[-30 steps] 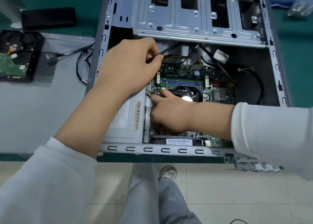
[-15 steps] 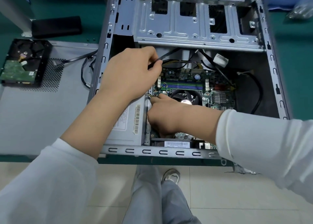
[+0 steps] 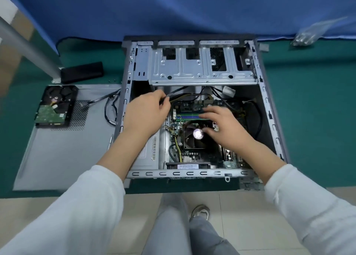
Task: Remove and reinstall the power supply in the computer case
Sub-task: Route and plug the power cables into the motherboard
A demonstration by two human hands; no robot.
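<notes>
right hand (image 3: 224, 127) off the PSU-side plug, now spread over fan (image 3: 194, 135) | left hand (image 3: 146, 114) pinches cable (image 3: 177, 92) | plug probably free

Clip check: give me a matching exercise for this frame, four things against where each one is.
1. hard drive
2. left hand
3. right hand
4. power supply

a. over the fan
b. near-left corner inside the case
c. on the side panel, left of the case
d. pinching a black cable

Pairs: 1-c, 2-d, 3-a, 4-b
</notes>
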